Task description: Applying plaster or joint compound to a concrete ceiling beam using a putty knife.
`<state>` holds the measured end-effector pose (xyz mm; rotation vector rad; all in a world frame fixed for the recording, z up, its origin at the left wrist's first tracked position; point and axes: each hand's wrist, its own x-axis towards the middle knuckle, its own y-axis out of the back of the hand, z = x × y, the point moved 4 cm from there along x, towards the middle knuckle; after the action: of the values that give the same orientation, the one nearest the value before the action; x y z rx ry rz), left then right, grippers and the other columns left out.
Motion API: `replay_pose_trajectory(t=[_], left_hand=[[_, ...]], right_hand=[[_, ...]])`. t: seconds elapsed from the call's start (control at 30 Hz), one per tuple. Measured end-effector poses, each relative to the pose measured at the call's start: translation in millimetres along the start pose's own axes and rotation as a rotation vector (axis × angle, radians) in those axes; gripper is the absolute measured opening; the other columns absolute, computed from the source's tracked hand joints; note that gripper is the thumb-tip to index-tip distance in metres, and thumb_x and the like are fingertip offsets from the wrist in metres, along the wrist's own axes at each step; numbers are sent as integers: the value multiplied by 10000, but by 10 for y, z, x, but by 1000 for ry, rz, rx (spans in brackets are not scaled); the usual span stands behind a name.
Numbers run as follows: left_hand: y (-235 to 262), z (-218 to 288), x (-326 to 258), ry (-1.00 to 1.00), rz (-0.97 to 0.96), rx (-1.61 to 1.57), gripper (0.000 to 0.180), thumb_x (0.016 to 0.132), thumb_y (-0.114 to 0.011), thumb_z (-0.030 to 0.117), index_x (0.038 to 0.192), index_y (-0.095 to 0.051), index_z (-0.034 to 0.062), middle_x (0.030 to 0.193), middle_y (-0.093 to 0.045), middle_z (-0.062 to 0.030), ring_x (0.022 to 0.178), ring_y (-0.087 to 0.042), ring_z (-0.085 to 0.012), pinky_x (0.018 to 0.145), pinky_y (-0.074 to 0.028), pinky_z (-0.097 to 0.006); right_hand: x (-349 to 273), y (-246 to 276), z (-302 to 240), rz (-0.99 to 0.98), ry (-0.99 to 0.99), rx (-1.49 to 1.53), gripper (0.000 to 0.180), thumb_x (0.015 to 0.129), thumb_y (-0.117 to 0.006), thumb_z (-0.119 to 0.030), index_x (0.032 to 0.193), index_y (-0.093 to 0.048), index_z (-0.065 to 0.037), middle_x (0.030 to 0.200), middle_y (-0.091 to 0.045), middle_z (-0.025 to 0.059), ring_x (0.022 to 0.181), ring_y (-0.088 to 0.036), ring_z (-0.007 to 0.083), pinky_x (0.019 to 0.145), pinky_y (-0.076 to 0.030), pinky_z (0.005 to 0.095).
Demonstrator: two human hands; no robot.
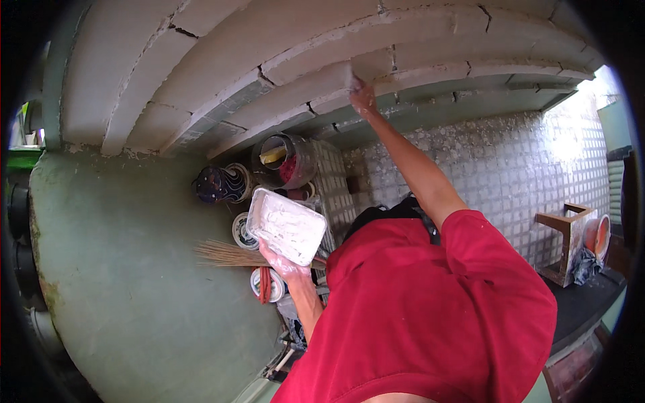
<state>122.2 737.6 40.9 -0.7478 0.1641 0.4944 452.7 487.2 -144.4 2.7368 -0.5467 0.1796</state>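
Note:
My left hand [285, 263] grips a white rectangular tray [254, 225] from its near edge. White paste [285, 225] coats the inside of the tray. Up and to the right, my right arm stretches out to a pale ribbed surface [430, 35] made of long stepped bands with cracked joints. My right hand [363, 99], smeared with white, is closed around a putty knife [351, 76]. Its blade is blurred and lies against or very near one band; contact is hard to judge. Most of its handle is hidden in the fingers.
A clear round tub [306, 161] with a yellow block and something red stands beyond the tray. Near it are a dark patterned bag [211, 185], a lidded bucket [242, 232] and a bundle of thin sticks [225, 254]. A wooden stool [563, 232] and an orange-lined bucket [596, 235] sit at right.

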Motion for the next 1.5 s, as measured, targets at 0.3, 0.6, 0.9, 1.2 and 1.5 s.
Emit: replay_pose_trajectory(t=[0.3, 0.6, 0.9, 1.2, 1.5], left_hand=[[158, -38, 71, 11, -31, -47, 614, 921, -361, 467, 1387, -322, 69, 1372, -426, -105, 1204, -468, -296, 991, -417, -434], [172, 30, 51, -9, -7, -28, 629, 920, -345, 485, 1391, -319, 68, 1380, -420, -96, 1215, -456, -284, 1022, -375, -418], [-87, -50, 302, 200, -93, -141, 616, 898, -396, 461, 1354, -376, 49, 1331, -480, -107, 1186, -492, -276, 1025, -377, -399], [-251, -212, 495, 298, -215, -133, 623, 919, -366, 484, 1322, -383, 9, 1243, -540, -133, 1098, -559, -248, 974, -426, -377], [-427, -375, 609, 395, -378, -175, 573, 935, -355, 450, 1294, -419, 9, 1226, -547, -133, 1118, -542, -241, 985, -408, -378]], right_hand=[[236, 643, 255, 437, -225, -77, 273, 704, -544, -128, 926, -605, 18, 879, -625, 248, 856, -592, 442, 752, -461, 503], [-71, 103, -464, 147, -178, -383, 328, 748, -574, -134, 1061, -586, -37, 953, -633, 205, 912, -607, 382, 783, -478, 448], [-497, 272, -33, -364, -6, -205, 486, 742, -578, -54, 1223, -529, -95, 870, -659, 131, 759, -660, 245, 620, -555, 375], [-1367, 1581, -2572, -322, -175, 515, 216, 827, -586, -183, 910, -591, 16, 687, -613, 65, 505, -581, 144, 454, -433, 249], [-1832, 1097, -2932, -739, 149, -202, 341, 753, -579, -183, 1014, -581, 37, 824, -639, 134, 712, -572, 203, 698, -459, 313]])
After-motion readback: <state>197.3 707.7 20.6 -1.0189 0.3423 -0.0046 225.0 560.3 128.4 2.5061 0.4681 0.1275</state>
